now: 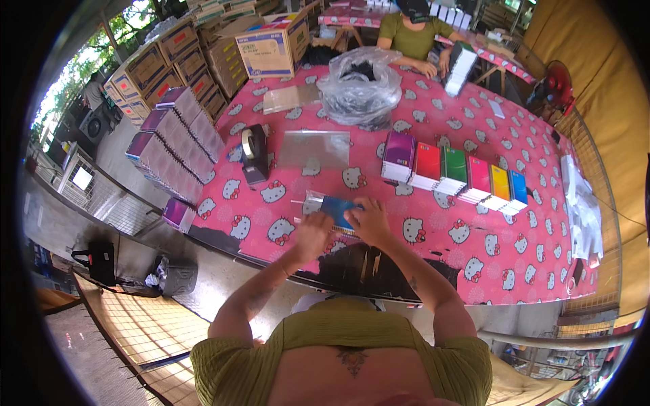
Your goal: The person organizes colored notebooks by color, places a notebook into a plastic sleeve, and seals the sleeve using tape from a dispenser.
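A small blue notebook (333, 206) lies near the table's front edge, with clear plastic film (313, 197) showing at its left end. My left hand (314, 232) is closed at its near left corner, the fingertips partly hidden. Curled over the right end of the notebook are the fingers of my right hand (369, 220). Just beyond lies a flat stack of clear plastic bags (315, 149). A black tape dispenser (255, 155) stands to their left. On the right is a row of notebook stacks with purple (399, 150), red, green, pink, yellow and blue covers.
Tall stacks of purple notebooks (177, 145) stand at the table's left edge. A large clear bag with dark contents (360, 88) sits at the far side, where a co-worker (414, 40) handles a notebook stack (460, 69). Cardboard boxes (265, 53) are piled behind. White plastic (582, 210) hangs at the right.
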A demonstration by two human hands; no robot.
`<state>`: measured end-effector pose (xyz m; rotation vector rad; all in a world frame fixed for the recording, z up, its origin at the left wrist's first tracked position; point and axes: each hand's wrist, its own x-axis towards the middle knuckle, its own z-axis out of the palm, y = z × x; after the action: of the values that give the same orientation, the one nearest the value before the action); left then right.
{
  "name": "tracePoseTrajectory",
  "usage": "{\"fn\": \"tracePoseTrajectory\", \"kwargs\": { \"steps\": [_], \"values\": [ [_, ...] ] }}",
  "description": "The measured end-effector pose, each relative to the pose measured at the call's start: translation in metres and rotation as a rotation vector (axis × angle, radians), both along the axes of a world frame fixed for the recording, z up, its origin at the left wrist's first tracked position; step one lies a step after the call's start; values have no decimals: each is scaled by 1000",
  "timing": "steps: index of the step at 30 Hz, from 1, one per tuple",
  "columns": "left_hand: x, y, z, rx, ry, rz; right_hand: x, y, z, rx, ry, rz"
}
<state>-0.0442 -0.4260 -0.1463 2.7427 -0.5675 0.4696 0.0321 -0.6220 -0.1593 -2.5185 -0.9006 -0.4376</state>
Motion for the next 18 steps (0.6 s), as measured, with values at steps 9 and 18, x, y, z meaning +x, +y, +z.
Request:
{"fn": "tracePoseTrajectory", "kwargs": {
  "steps": [9,18],
  "values": [
    [8,6,0,-726,45,52,75,-49,46,615,1462,31],
    [105,158,-15,-611,-246,750,-1,-20,98,186,-58,311]
  ]
}}
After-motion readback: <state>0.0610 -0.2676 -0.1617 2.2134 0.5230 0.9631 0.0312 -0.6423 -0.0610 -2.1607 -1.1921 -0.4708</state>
